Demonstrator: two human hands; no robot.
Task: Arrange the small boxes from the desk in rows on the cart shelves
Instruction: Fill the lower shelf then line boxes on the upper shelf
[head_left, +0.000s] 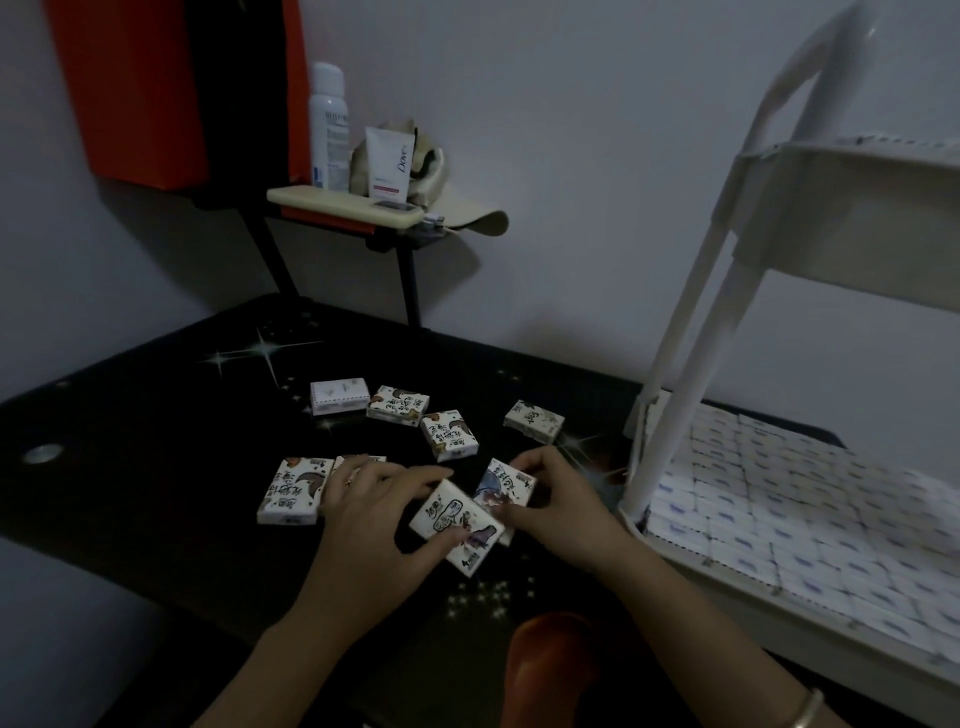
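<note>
Several small white illustrated boxes lie on the black desk (156, 441). My left hand (379, 514) grips one box (454, 525) between thumb and fingers, tilted just above the desk. My right hand (556, 499) holds a second box (506, 486) right behind it, the two boxes overlapping. Loose boxes sit farther back (339, 396), (398, 402), (449, 435), (535, 420), and two more lie to the left (293, 489), one partly hidden under my left hand. On the right, the white cart's lower shelf (691, 564) is packed with rows of boxes (779, 509).
The cart's white posts (675, 405) rise beside my right hand, with an upper shelf (857, 171) above. A small raised stand (337, 202) at the back holds a spray can, a tube and a phone. An orange-red object (550, 670) is at the near edge.
</note>
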